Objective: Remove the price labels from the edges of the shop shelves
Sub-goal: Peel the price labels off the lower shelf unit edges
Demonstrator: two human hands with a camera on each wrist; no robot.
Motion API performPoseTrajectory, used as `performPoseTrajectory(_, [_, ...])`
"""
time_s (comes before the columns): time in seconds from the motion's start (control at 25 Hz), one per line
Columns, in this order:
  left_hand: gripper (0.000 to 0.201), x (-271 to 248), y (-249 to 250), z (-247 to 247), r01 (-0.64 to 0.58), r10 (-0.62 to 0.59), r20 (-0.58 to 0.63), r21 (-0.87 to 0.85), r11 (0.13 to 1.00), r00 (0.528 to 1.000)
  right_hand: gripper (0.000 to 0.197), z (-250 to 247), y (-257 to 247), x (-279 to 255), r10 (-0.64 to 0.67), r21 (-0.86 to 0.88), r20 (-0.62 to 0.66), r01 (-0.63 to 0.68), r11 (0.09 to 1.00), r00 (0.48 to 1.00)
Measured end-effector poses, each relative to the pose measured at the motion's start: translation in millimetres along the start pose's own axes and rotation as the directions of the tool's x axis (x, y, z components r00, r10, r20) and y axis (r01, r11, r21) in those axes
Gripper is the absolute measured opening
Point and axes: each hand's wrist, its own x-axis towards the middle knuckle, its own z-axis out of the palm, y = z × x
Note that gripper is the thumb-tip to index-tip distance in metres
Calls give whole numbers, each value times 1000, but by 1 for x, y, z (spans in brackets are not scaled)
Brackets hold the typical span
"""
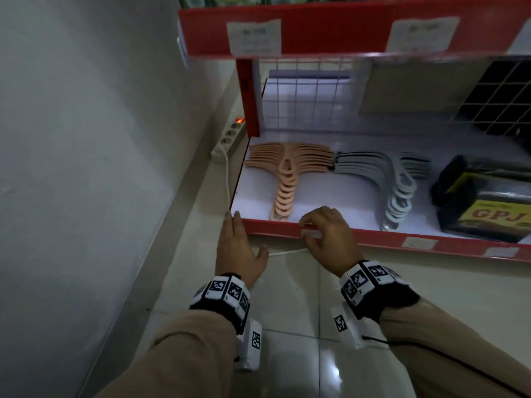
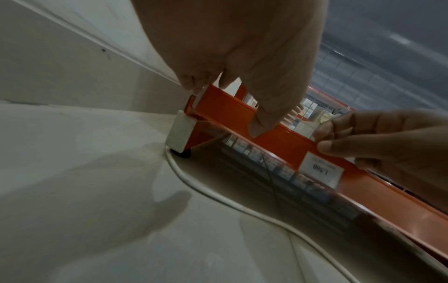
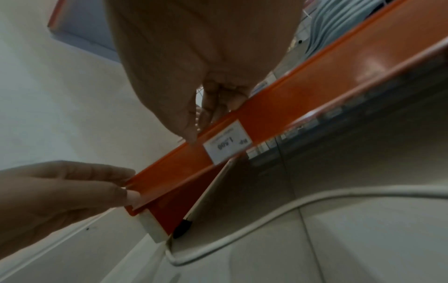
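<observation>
The lower shelf's red edge strip (image 1: 373, 239) runs along its front. A white price label (image 1: 311, 233) (image 2: 320, 170) (image 3: 226, 146) sits on it. My right hand (image 1: 309, 229) curls its fingers over the strip's top and its thumb (image 3: 190, 137) presses the front at the label's corner. My left hand (image 1: 234, 225) lays straight fingers (image 3: 116, 183) against the strip's left end, with its thumb (image 2: 259, 130) on the strip's face in the left wrist view. Two more labels (image 1: 419, 242) (image 1: 501, 252) sit further right. The upper shelf edge carries labels (image 1: 254, 35) (image 1: 421, 34).
Peach hangers (image 1: 284, 173), grey hangers (image 1: 385, 179) and a black packet (image 1: 485, 202) lie on the lower shelf. A power strip (image 1: 230, 136) and a white cable (image 1: 228, 179) run between the shelf and the left wall. Pale floor tiles (image 1: 287, 311) lie below.
</observation>
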Motion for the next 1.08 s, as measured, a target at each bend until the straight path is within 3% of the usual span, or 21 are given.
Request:
performPoseTrajectory(0.12, [96, -14, -8, 8, -43, 40, -31, -68, 997, 999, 22, 16, -2, -4, -31, -65, -116, 23, 998, 993])
performPoseTrajectory(0.32, [95, -20, -17, 7, -45, 34, -91, -123, 991, 995, 30, 25, -5, -10, -75, -181, -145, 48, 982, 987])
performPoseTrajectory(0.4, [86, -18, -19, 0, -59, 65, -114, 59, 997, 991, 38, 24, -6, -12, -99, -217, -127, 69, 974, 987])
performPoseTrajectory(0.52, [76, -16, -17, -7, -62, 107, -95, 384, 921, 990, 46, 21, -9, -14, -124, -294, -59, 102, 950, 990])
performPoseTrajectory(0.64, [71, -15, -9, -8, -114, 178, -82, 496, 861, 981, 46, 16, -9, -17, -164, -360, -21, 146, 922, 986])
performPoseTrajectory(0.76, [65, -11, 6, -4, -279, 324, -10, 483, 830, 946, 42, 9, -7, -23, -166, -394, -20, 145, 908, 986])
performPoseTrajectory(0.88, [57, -4, 23, 1, -417, 426, 72, 408, 813, 902, 33, -2, -2, -22, -83, -386, -43, 60, 921, 996])
performPoseTrajectory(1.0, [54, -3, 35, 9, -491, 482, 116, 337, 803, 868, 21, -11, 4, -20, -53, -374, -21, 41, 926, 998])
performPoseTrajectory(1.08, [58, -5, 40, 14, -506, 490, 133, 307, 806, 862, 24, -11, 5, -22, -42, -383, 13, 44, 923, 999])
